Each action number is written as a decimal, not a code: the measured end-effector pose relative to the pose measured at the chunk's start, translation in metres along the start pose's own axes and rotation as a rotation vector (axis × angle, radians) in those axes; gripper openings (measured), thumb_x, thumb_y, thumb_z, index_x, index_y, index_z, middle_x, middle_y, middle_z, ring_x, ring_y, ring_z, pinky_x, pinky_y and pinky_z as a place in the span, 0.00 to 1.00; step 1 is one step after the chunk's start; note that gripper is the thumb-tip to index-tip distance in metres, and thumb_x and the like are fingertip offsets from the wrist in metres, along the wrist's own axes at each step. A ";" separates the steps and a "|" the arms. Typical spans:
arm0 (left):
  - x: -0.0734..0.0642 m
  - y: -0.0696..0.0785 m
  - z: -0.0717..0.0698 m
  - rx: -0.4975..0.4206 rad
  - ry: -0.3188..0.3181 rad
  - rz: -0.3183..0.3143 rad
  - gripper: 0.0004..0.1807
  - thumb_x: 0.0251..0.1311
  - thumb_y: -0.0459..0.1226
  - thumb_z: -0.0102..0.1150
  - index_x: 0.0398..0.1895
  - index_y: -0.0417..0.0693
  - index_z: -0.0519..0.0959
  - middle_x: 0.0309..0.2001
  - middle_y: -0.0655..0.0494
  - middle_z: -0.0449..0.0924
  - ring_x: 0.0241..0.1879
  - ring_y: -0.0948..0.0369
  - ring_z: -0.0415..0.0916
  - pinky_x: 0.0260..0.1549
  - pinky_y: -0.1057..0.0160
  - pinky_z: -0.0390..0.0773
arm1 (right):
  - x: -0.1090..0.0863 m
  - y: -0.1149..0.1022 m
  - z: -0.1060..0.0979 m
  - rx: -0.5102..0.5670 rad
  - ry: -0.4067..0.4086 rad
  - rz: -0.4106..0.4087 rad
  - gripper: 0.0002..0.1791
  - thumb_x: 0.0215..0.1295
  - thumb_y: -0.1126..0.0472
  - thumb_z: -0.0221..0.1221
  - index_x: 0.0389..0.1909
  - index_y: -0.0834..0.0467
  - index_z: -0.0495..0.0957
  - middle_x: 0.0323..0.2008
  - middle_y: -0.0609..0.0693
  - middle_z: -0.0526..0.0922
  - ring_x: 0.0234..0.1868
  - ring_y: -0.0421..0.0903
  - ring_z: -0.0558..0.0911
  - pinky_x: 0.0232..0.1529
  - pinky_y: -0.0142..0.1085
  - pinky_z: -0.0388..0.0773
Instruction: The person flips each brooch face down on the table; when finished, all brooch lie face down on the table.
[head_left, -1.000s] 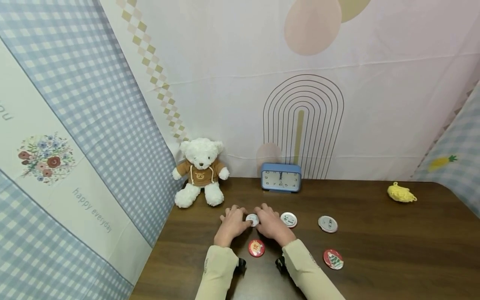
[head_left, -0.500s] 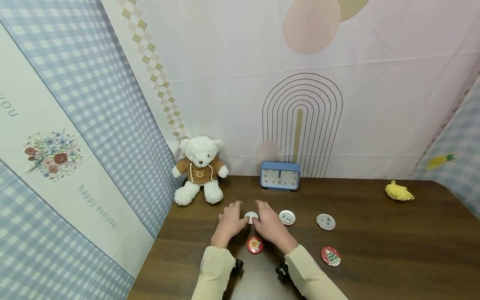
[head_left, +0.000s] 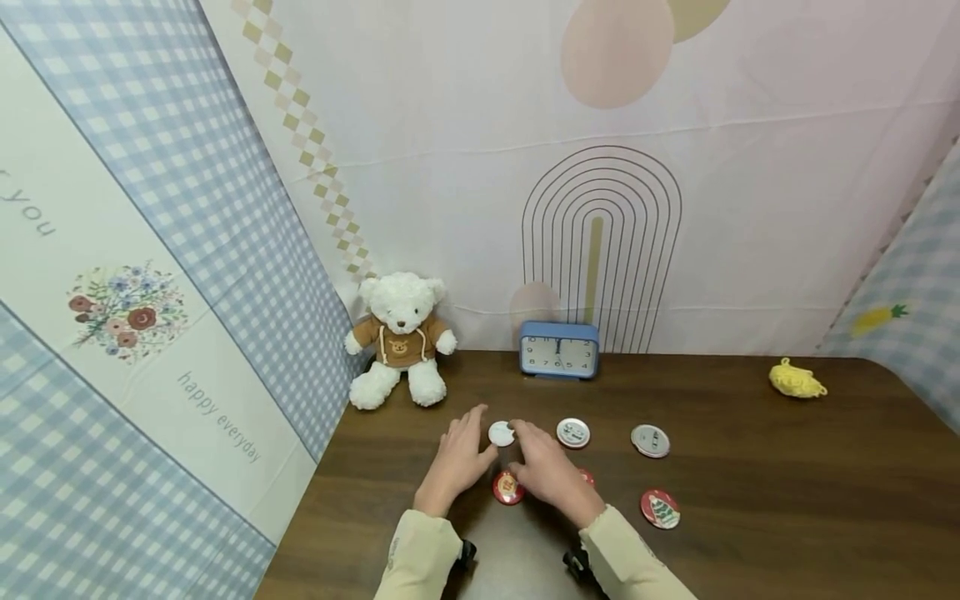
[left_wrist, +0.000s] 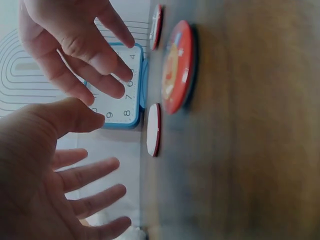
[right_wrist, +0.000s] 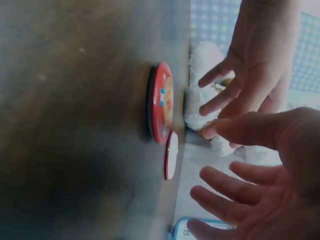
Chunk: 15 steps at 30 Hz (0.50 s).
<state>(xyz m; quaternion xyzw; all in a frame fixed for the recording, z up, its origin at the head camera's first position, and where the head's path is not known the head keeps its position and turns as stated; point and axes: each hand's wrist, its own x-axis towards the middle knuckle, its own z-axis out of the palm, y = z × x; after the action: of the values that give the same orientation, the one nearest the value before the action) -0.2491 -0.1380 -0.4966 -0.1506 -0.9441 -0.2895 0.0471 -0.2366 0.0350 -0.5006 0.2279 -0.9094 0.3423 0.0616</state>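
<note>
My left hand [head_left: 456,454] and right hand [head_left: 550,467] hover over the table with fingers spread and nothing held. Between the fingertips lies a white-faced button badge [head_left: 501,433]. Closer to me, near my right thumb, is a red badge with a yellow centre [head_left: 508,488]. Both wrist views show the left hand [left_wrist: 65,170] and the right hand [right_wrist: 265,190] raised clear of the red badge [right_wrist: 162,103] and the white one [left_wrist: 153,130]. Another red badge [head_left: 587,477] shows only partly, the right hand covering the rest.
To the right lie a white badge [head_left: 573,432], a badge pin side up [head_left: 650,441] and a red tree badge [head_left: 661,509]. Behind stand a white teddy bear [head_left: 403,342] and a blue clock [head_left: 559,350]. A yellow yarn bundle [head_left: 797,380] sits at the far right.
Both hands have come away from the white badge, drawing back toward me and spreading wider. More of that badge shows, and part of another red badge now appears beside the right hand.
</note>
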 end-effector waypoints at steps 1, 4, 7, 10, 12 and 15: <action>-0.001 -0.001 0.000 -0.005 -0.006 0.008 0.33 0.60 0.34 0.62 0.69 0.36 0.67 0.60 0.39 0.75 0.56 0.40 0.71 0.51 0.35 0.68 | -0.001 0.000 0.000 -0.013 -0.013 -0.009 0.30 0.51 0.72 0.71 0.56 0.72 0.73 0.50 0.66 0.80 0.51 0.64 0.80 0.52 0.58 0.75; -0.006 -0.003 -0.001 -0.013 -0.016 0.041 0.33 0.59 0.33 0.61 0.69 0.36 0.66 0.58 0.41 0.77 0.55 0.43 0.71 0.50 0.37 0.69 | -0.005 0.000 0.001 -0.054 -0.037 -0.051 0.28 0.50 0.70 0.71 0.53 0.71 0.74 0.46 0.65 0.81 0.46 0.64 0.81 0.47 0.58 0.76; -0.011 -0.004 -0.003 -0.038 -0.040 0.049 0.35 0.57 0.33 0.61 0.69 0.38 0.65 0.57 0.43 0.78 0.55 0.44 0.71 0.52 0.37 0.68 | -0.009 -0.001 -0.001 -0.091 -0.070 -0.081 0.28 0.47 0.70 0.71 0.52 0.69 0.75 0.45 0.63 0.81 0.44 0.62 0.80 0.44 0.59 0.75; -0.017 -0.006 -0.005 -0.060 -0.075 0.037 0.34 0.54 0.33 0.63 0.67 0.41 0.66 0.57 0.45 0.77 0.57 0.45 0.70 0.55 0.38 0.67 | -0.011 -0.003 -0.004 -0.115 -0.112 -0.097 0.29 0.44 0.69 0.71 0.52 0.68 0.76 0.45 0.61 0.81 0.45 0.61 0.79 0.44 0.59 0.75; -0.021 -0.008 -0.004 -0.066 -0.101 0.029 0.33 0.53 0.33 0.64 0.64 0.42 0.68 0.57 0.47 0.77 0.56 0.46 0.70 0.56 0.38 0.67 | -0.012 -0.005 -0.004 -0.127 -0.131 -0.105 0.30 0.42 0.70 0.71 0.51 0.68 0.77 0.44 0.60 0.81 0.44 0.60 0.79 0.43 0.60 0.74; -0.027 -0.012 -0.002 -0.055 -0.134 0.027 0.30 0.52 0.35 0.68 0.60 0.44 0.70 0.55 0.49 0.78 0.55 0.46 0.71 0.55 0.38 0.67 | -0.014 -0.006 -0.002 -0.143 -0.135 -0.113 0.28 0.41 0.68 0.73 0.48 0.66 0.78 0.41 0.57 0.80 0.42 0.58 0.78 0.41 0.58 0.74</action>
<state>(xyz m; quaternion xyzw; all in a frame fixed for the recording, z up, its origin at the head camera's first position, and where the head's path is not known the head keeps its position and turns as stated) -0.2273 -0.1554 -0.5055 -0.1834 -0.9347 -0.3039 -0.0167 -0.2218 0.0379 -0.4991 0.2964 -0.9193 0.2565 0.0353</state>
